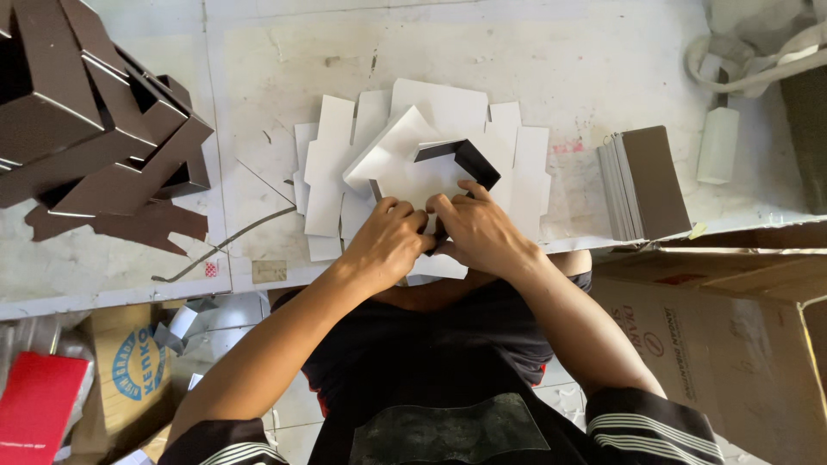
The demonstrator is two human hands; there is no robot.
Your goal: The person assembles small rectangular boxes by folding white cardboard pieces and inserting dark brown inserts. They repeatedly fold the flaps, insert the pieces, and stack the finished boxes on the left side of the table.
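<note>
My left hand [389, 237] and my right hand [479, 228] meet over a half-folded cardboard box blank [412, 157], white on one face and dark brown on the other. Both hands pinch its near edge, fingers curled around the flaps. One dark flap stands up at the blank's far right corner. Under it lies a stack of flat white box blanks [332, 164] spread across the white table [560, 69].
A pile of folded dark brown boxes [86, 112] fills the table's left end. A stack of flat brown sheets [646, 182] lies at right, beside a white block [718, 145]. Brown cartons [741, 327] stand on the floor at right; a red box [34, 405] sits lower left.
</note>
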